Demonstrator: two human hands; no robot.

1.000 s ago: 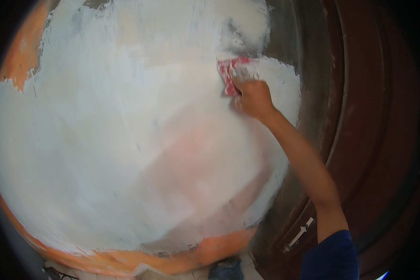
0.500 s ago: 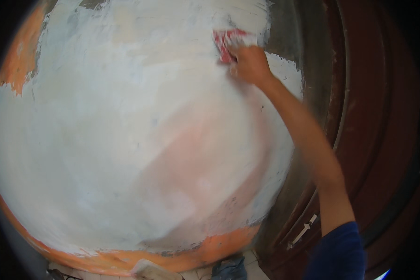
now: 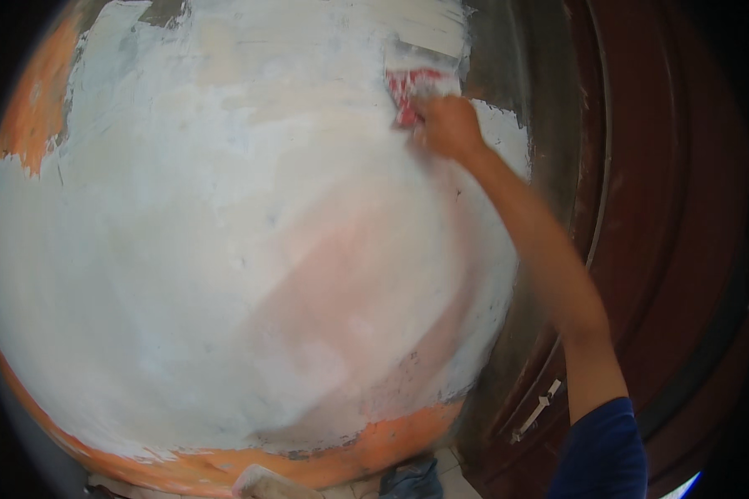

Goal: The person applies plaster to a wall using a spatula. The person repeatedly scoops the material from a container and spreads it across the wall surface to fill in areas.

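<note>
My right hand (image 3: pixel 449 126) reaches up and grips a red putty spreader (image 3: pixel 405 98), smeared with white filler. Its blade lies against the wall (image 3: pixel 183 249), near the upper right border of the white coat. Just above the spreader shows a smooth, freshly drawn greyish patch (image 3: pixel 424 56). White filler covers most of the wall, with orange paint (image 3: pixel 408 430) showing along the bottom and at the upper left. My fingers hide part of the spreader's handle side. The left hand is out of the picture.
A dark red door (image 3: pixel 649 208) with a light metal bolt (image 3: pixel 538 411) stands on the right, beside a strip of bare grey wall (image 3: pixel 508 62). On the tiled floor at the bottom lie a whitish object (image 3: pixel 270 482) and a dark blue cloth-like item (image 3: pixel 412 480).
My right hand and the spreader have moved slightly down the wall, leaving a smoother greyish patch above. The view has shifted a little.
</note>
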